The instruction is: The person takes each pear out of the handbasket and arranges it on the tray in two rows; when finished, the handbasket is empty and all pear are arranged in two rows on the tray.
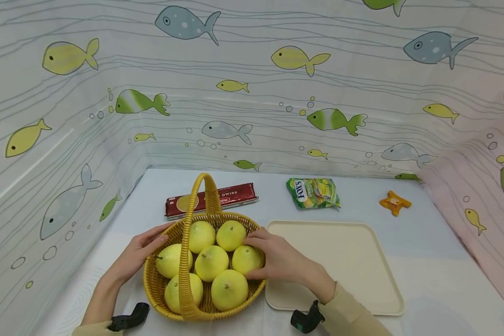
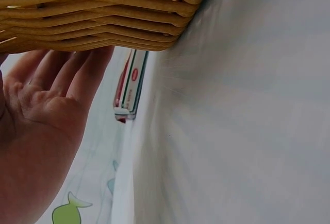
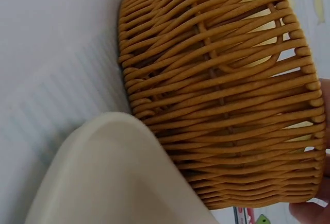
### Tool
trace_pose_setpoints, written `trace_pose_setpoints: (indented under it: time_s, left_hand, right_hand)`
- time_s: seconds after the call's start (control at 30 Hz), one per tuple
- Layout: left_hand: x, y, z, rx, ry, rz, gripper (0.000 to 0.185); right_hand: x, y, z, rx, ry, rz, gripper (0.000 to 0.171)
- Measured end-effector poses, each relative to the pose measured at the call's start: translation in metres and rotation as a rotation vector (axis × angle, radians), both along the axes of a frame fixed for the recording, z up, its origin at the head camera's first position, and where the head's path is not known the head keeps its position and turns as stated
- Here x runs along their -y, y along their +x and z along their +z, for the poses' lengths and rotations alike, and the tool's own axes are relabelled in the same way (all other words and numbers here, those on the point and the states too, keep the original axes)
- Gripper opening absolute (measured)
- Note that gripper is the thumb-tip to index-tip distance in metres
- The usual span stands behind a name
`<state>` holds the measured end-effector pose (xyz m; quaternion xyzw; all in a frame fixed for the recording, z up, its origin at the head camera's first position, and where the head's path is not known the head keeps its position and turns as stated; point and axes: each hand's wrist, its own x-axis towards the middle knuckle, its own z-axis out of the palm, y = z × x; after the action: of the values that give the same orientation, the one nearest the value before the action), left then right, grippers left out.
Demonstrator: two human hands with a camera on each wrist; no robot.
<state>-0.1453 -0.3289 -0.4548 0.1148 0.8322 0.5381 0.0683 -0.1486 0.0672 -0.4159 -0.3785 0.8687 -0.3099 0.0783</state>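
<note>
Two hands at a wicker basket of yellow fruit on the bench.

Head view: the left hand (image 1: pixel 140 254) lies flat-fingered against the basket (image 1: pixel 159 284)'s left wall, apparently to steady it, while the right hand (image 1: pixel 277 259) curls its fingers over the rightmost fruit (image 1: pixel 247 259), grasping it. The basket stands near, touching the left edge of the cream tray (image 1: pixel 361 261). Left wrist view: palm (image 2: pixel 46 110) released, straight fingers against the weave (image 2: pixel 103 13); a biscuit packet (image 2: pixel 131 87) lies beyond. Right wrist view: basket wall (image 3: pixel 221 95) meets the tray rim (image 3: pixel 113 167); only fingertips show at the right edge.
</note>
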Motion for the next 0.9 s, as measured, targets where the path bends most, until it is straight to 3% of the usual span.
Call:
trace_pose_setpoints:
  time_s: [0.43,0.9]
  left_hand:
    - [-0.0007,-0.0002,-0.0006,0.003,0.000,0.003,0.045]
    - [0.0004,-0.0002,-0.0014,-0.007,0.007,-0.004,0.045]
  right_hand:
    - [0.0017,0.0008,-0.0051,-0.065,-0.058,-0.003,0.055]
    - [0.0006,0.0014,0.0002,-0.092,-0.090,-0.023,0.059]
